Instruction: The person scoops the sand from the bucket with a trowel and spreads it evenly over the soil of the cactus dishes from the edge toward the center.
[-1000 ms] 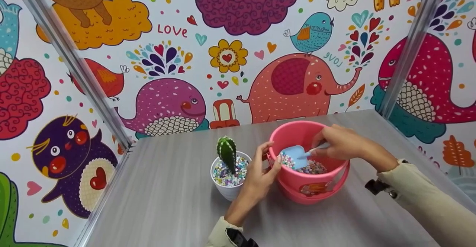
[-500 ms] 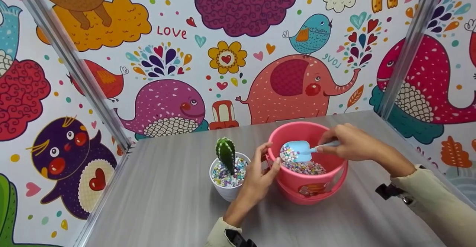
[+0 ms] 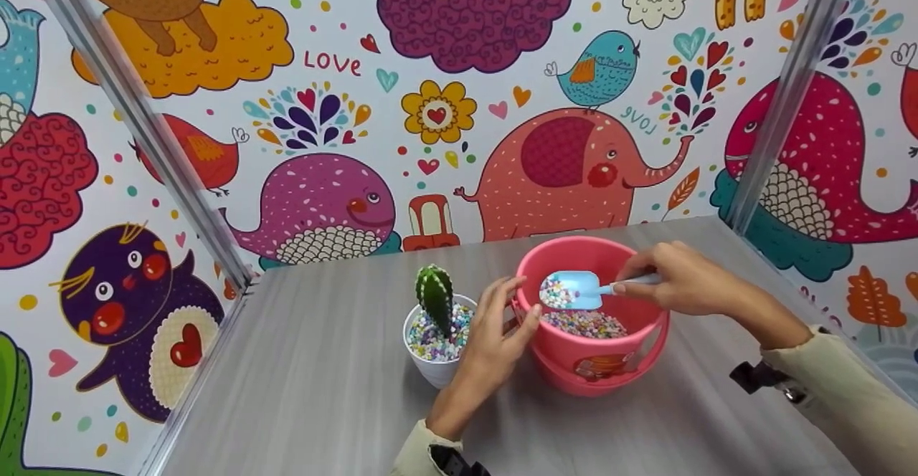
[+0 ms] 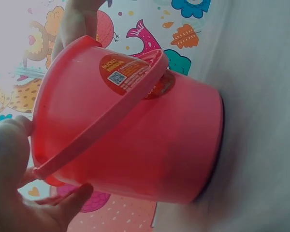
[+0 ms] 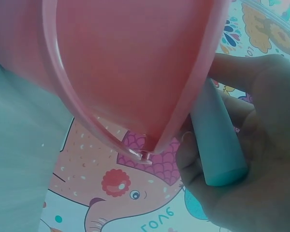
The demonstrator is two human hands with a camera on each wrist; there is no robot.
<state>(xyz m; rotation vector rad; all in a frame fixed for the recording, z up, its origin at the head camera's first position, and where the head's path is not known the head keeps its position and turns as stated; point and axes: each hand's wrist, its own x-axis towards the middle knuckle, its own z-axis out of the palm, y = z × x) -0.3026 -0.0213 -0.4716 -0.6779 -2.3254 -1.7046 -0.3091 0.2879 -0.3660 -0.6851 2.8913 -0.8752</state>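
A pink bucket (image 3: pixel 595 368) stands on the table, with small multicoloured pebbles (image 3: pixel 584 324) inside. At its left rim my left hand (image 3: pixel 495 332) holds the side, thumb and fingers spread along the edge beside the handle joint. My right hand (image 3: pixel 674 279) grips the handle of a light blue scoop (image 3: pixel 587 291) over the bucket's mouth. Some pebbles lie in the front of the scoop's blade. In the right wrist view the scoop's handle (image 5: pixel 220 140) sits between thumb and fingers. Left of the bucket, a cactus (image 3: pixel 435 297) stands in a white pot (image 3: pixel 439 372) topped with similar pebbles.
The grey wood-grain table (image 3: pixel 308 368) meets a patterned back wall (image 3: pixel 445 46) just behind the bucket. Metal corner strips (image 3: pixel 150 125) join the side walls. The bucket's pink handle (image 4: pixel 106 118) hangs down along its near side.
My right hand has drawn back rightward and lifted the scoop out of the bucket's pebbles, with some on its blade. My left hand stays at the rim.
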